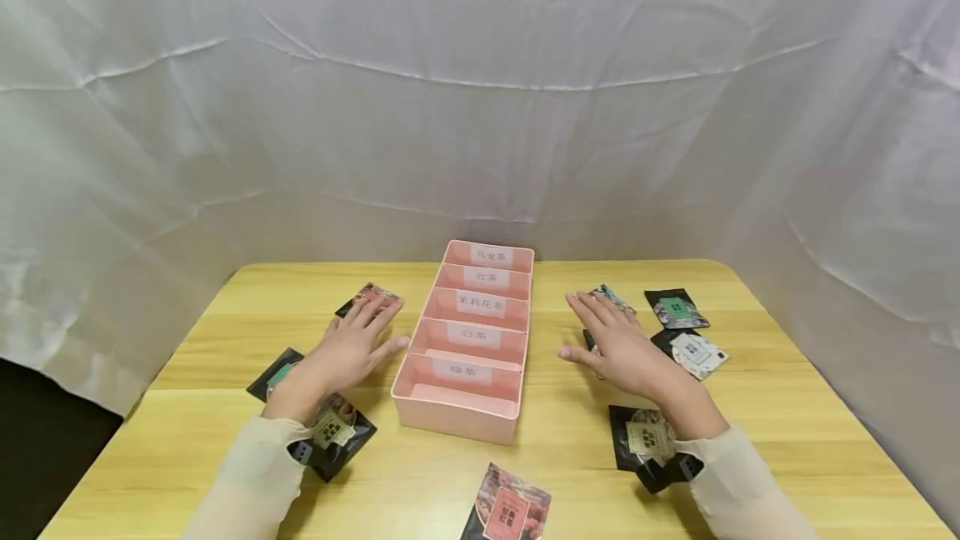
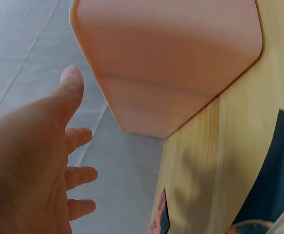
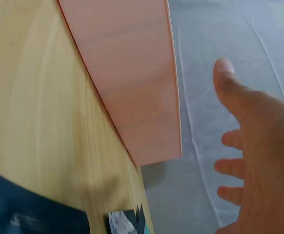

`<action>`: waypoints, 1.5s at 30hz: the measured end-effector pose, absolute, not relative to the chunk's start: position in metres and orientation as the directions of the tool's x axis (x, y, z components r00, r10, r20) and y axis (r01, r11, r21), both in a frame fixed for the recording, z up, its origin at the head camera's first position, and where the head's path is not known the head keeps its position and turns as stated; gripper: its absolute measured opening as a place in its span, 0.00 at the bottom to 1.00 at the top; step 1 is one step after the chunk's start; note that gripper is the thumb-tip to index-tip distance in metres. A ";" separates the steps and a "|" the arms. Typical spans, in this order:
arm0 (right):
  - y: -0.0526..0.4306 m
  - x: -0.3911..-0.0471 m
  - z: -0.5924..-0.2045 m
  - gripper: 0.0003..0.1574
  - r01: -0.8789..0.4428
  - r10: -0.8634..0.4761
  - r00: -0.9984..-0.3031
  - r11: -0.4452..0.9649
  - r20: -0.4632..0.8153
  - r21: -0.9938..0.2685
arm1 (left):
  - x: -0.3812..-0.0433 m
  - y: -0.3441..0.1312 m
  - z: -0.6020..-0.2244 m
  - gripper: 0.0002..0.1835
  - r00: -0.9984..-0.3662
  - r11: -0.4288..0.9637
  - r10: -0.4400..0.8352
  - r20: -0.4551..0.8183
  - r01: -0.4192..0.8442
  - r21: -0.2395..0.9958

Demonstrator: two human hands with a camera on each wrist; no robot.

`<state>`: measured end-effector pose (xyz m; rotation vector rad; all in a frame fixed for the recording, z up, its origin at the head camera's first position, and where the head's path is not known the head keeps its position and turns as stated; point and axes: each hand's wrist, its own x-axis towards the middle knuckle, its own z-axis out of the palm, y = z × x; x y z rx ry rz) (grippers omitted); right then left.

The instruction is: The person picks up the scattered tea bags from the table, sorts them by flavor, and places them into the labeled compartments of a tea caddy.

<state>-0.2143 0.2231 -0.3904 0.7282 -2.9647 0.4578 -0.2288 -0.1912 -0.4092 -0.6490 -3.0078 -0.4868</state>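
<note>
The left hand (image 1: 337, 357) and the right hand (image 1: 626, 350) are held with fingers extended and slightly parted. Between them, a pink divided box (image 1: 455, 421) is set on the table (image 1: 420, 482). Beyond the left fingers, a pink-patterned packet (image 1: 369, 291) is partly hidden; beyond the right fingers, a teal-patterned packet (image 1: 614, 297) is likewise partly covered.

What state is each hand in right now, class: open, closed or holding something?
Left hand: open, holding nothing.
Right hand: open, holding nothing.
</note>
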 end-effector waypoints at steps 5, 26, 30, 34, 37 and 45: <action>0.216 -0.208 -0.386 0.53 -0.525 -0.494 -0.851 0.801 0.178 -0.287 | -0.221 -0.189 -0.407 0.38 -0.895 0.848 0.431 0.117 0.446 0.288; 0.176 -0.183 -0.383 0.54 -0.704 -0.672 -0.710 0.665 0.210 -0.251 | -0.190 -0.169 -0.399 0.41 -0.720 0.667 0.672 0.169 0.689 0.282; 0.170 -0.178 -0.383 0.55 -0.720 -0.700 -0.692 0.652 0.175 -0.239 | -0.188 -0.164 -0.401 0.42 -0.693 0.649 0.702 0.163 0.717 0.254; 0.165 -0.175 -0.384 0.56 -0.759 -0.740 -0.650 0.619 0.171 -0.203 | -0.186 -0.161 -0.402 0.43 -0.667 0.628 0.726 0.168 0.742 0.233; 0.162 -0.173 -0.386 0.55 -0.794 -0.773 -0.607 0.586 0.184 -0.161 | -0.185 -0.159 -0.404 0.43 -0.662 0.626 0.729 0.175 0.748 0.220; 0.161 -0.171 -0.390 0.53 -0.800 -0.787 -0.601 0.589 0.142 -0.116 | -0.184 -0.155 -0.405 0.42 -0.669 0.634 0.722 0.178 0.742 0.218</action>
